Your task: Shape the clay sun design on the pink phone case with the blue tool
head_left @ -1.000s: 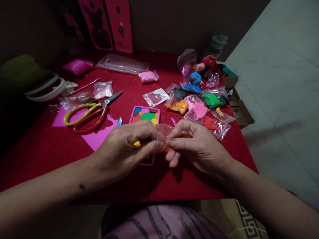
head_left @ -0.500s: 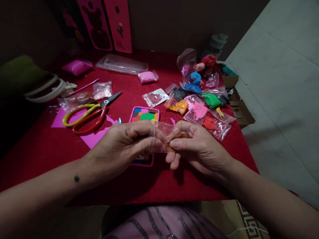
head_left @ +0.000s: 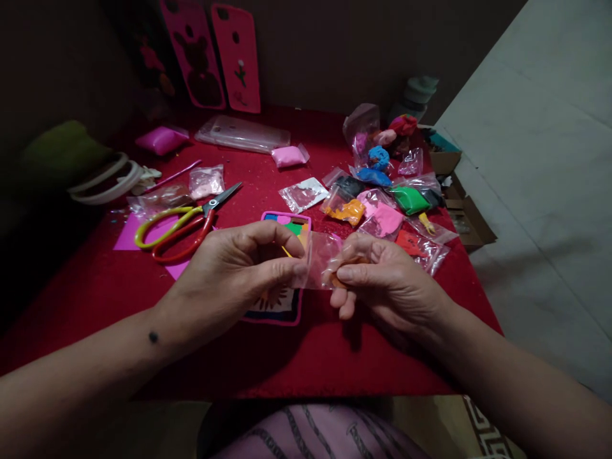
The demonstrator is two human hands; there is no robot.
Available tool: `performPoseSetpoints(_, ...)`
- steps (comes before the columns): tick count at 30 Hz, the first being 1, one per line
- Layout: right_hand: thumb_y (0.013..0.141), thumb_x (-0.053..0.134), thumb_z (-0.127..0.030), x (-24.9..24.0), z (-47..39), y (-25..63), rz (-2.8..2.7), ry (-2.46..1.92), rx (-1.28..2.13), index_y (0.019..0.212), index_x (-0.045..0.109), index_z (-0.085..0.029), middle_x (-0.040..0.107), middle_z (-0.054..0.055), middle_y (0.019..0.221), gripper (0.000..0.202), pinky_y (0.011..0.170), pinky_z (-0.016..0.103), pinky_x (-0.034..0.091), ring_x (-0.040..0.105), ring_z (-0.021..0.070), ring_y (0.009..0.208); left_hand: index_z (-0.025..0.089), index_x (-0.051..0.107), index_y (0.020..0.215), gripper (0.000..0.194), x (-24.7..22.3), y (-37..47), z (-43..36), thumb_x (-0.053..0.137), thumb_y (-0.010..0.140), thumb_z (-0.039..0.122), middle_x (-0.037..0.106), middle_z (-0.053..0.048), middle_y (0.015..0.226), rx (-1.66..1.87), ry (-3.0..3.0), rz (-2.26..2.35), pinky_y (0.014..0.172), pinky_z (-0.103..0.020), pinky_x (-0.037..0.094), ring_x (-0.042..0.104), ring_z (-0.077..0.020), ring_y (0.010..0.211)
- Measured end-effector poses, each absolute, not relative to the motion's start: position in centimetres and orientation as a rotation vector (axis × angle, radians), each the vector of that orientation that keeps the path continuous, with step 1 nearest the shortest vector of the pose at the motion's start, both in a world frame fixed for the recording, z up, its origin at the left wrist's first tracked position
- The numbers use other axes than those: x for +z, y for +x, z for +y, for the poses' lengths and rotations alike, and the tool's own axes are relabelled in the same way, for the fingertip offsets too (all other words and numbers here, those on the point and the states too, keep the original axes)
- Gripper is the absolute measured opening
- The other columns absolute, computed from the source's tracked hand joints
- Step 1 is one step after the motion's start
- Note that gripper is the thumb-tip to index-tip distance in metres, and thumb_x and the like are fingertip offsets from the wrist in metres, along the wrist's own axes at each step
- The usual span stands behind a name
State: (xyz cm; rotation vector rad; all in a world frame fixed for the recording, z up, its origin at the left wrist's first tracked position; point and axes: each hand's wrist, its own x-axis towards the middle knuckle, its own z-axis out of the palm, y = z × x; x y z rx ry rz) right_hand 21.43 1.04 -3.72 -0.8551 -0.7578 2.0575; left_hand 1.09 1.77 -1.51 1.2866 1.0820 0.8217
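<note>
Between my two hands a small clear plastic bag [head_left: 319, 261] is stretched, with a lump of orange-brown clay [head_left: 337, 276] at its right end. My left hand [head_left: 253, 261] is closed, thumb and forefinger pinching the left edge of the bag. My right hand [head_left: 377, 271] grips the other end, its thumb pressed over the clay. Below my left hand lies a pink-rimmed phone case [head_left: 297, 317] decorated in many colours, partly hidden by the hand. Just left of that hand are scissors [head_left: 191, 223] with one yellow and one red handle.
Several bags of coloured clay [head_left: 382, 197] cover the right of the red table [head_left: 354, 363]. A clear phone case [head_left: 243, 134] lies at the back, and two pink cases [head_left: 236, 60] lean on the wall. Cardboard boxes [head_left: 466, 220] stand beside the table's right edge.
My left fingers have drawn back from inside the bag to its left edge. My right hand keeps its hold. The whole view has shifted slightly.
</note>
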Motion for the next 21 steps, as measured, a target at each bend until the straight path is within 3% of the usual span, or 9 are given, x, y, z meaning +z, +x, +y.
performPoseSetpoints(4, 0.067, 0.074, -0.005, -3.7, 1.6, 21.7, -0.739, -0.881, 2.047, 0.076, 0.056, -0.015, 0.075, 0.002, 0.070, 0.022, 0.044, 0.021, 0.058, 0.071, 0.0154, 0.050, 0.017, 0.064, 0.072, 0.013, -1.4, 0.9, 2.3, 0.077, 0.071, 0.018, 0.064, 0.002, 0.059, 0.861, 1.201, 1.043, 0.045, -0.016, 0.050, 0.057, -0.0089, 0.047)
performPoseSetpoints(9, 0.067, 0.073, -0.005, -3.4, 2.5, 22.4, -0.751, -0.889, 2.005, 0.073, 0.057, -0.015, 0.072, 0.000, 0.063, 0.020, 0.043, 0.020, 0.058, 0.070, 0.0152, 0.049, 0.015, 0.064, 0.077, 0.013, -1.4, 0.2, 2.7, 0.075, 0.077, 0.022, 0.064, -0.001, 0.058, 0.855, 1.062, 0.987, 0.047, -0.016, 0.052, 0.059, -0.0103, 0.050)
performPoseSetpoints(14, 0.063, 0.075, -0.004, -3.3, 3.3, 23.1, -0.741, -0.864, 1.913, 0.069, 0.062, -0.014, 0.072, 0.000, 0.060, 0.018, 0.039, 0.015, 0.054, 0.068, 0.0128, 0.046, 0.015, 0.064, 0.074, 0.007, -1.0, -0.2, 3.0, 0.070, 0.078, 0.017, 0.059, 0.001, 0.060, 0.867, 0.925, 0.927, 0.038, -0.015, 0.049, 0.057, -0.0094, 0.046)
performPoseSetpoints(21, 0.064, 0.074, -0.003, -3.3, 3.6, 23.3, -0.723, -0.879, 1.868, 0.070, 0.066, -0.013, 0.071, 0.000, 0.060, 0.015, 0.038, 0.014, 0.053, 0.068, 0.0122, 0.046, 0.010, 0.068, 0.074, 0.004, -0.4, -0.1, 3.4, 0.068, 0.072, 0.007, 0.067, -0.006, 0.065, 0.882, 0.748, 0.909, 0.034, -0.015, 0.049, 0.058, -0.0104, 0.042)
